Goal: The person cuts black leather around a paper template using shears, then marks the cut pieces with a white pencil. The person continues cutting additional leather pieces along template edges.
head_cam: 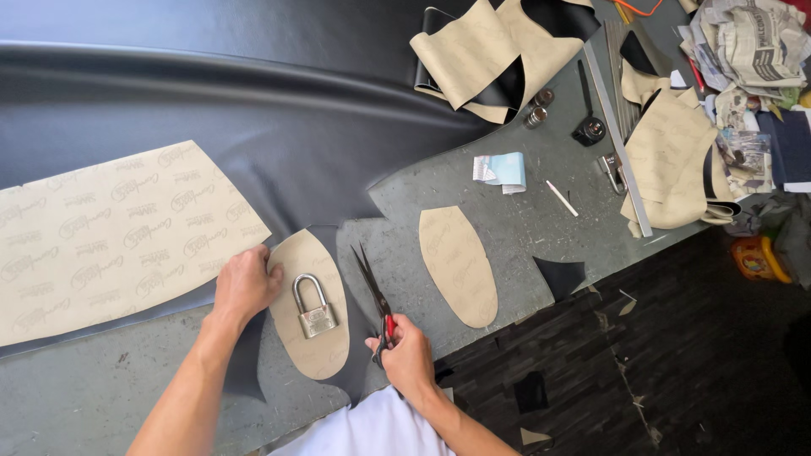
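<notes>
Our left hand (245, 283) presses the sole pattern (311, 306) flat, fingers spread, padlock (314, 309) weighting it; our right hand (407, 353) grips the scissors (374, 295), blades pointing eleven o'clock; cut close along the edge.

Tan sole pattern (311, 308), silver padlock (315, 308), black sheet (211, 84) (scissors (376, 295) red-handled).

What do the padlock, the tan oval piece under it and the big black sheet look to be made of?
The padlock looks like metal: silvery, shiny body and shackle. The tan oval piece beneath it seems stiff board or paper-backed sheet, matte, lying flat with clean cut edges. The black sheet looks like leather or a synthetic one: smooth, a soft sheen, a long fold. Which it is cannot be told.
</notes>
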